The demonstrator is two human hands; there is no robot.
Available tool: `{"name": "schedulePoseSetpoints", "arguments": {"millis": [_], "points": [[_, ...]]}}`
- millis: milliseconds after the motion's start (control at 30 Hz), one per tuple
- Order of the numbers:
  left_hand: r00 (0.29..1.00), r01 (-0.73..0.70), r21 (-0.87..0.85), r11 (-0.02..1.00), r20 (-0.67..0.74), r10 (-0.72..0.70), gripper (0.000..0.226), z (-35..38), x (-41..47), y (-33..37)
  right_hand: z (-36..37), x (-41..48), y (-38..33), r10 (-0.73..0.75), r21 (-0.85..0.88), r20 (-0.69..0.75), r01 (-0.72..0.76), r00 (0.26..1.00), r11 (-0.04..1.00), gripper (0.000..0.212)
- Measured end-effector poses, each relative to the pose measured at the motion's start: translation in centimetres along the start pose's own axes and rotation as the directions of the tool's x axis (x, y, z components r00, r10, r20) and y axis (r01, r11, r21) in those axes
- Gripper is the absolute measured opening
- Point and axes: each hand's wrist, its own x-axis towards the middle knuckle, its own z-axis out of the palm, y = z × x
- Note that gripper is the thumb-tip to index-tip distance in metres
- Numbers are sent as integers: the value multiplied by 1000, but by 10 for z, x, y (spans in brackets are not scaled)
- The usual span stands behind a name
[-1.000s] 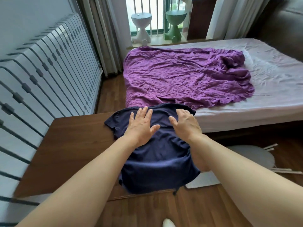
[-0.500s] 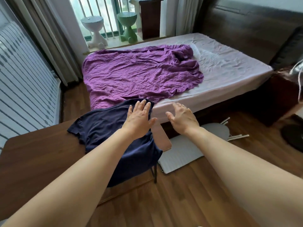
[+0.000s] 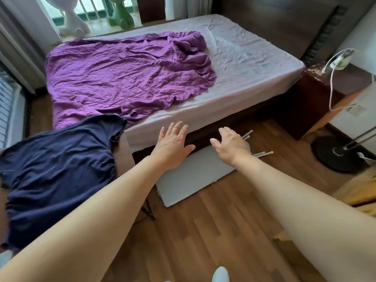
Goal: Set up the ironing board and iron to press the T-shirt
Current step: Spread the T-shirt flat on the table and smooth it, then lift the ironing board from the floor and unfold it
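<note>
A navy T-shirt (image 3: 55, 169) lies spread over the wooden table at the left, one sleeve hanging past the table's far corner. A folded grey ironing board (image 3: 191, 178) lies flat on the wood floor, half under the bed, its white metal legs (image 3: 262, 153) sticking out to the right. My left hand (image 3: 173, 145) hovers above the board's near half, fingers apart, holding nothing. My right hand (image 3: 230, 145) is stretched out over the board's far end, also open and empty. A white and green iron (image 3: 341, 60) stands on the bedside cabinet at the right, its cord hanging down.
The bed (image 3: 244, 64) with a crumpled purple sheet (image 3: 126, 76) fills the space ahead. A dark bedside cabinet (image 3: 317, 98) and a floor lamp's round black base (image 3: 335, 155) stand at the right. The table's metal leg (image 3: 148, 208) is beside the board.
Both hands have left the T-shirt and swung right and down, to above the folded ironing board on the floor. My view has turned right; the T-shirt stays on the table.
</note>
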Motion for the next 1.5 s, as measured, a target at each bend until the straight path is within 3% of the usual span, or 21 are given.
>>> {"name": "schedulePoseSetpoints", "arguments": {"millis": [400, 700, 900, 1067, 1300, 1500], "points": [[994, 46, 21, 999, 101, -47, 66, 45, 91, 3, 28, 102, 59, 19, -7, 108, -18, 994, 1000, 48], [977, 112, 82, 990, 175, -124, 63, 120, 160, -29, 103, 190, 83, -2, 30, 200, -4, 980, 1000, 46], [961, 195, 94, 976, 183, -209, 63, 213, 205, -59, 182, 251, 118, -50, 13, 275, 48, 960, 999, 44], [960, 233, 124, 965, 131, -248, 63, 343, 241, -84, 290, 304, 171, -99, -9, 292, 107, 951, 994, 46], [956, 227, 180, 957, 144, -254, 63, 524, 249, -120, 455, 341, 252, -84, -1, 343, 90, 936, 996, 47], [961, 204, 212, 956, 144, -237, 62, 622, 248, -148, 569, 364, 295, -91, 46, 454, 79, 886, 996, 53]]}}
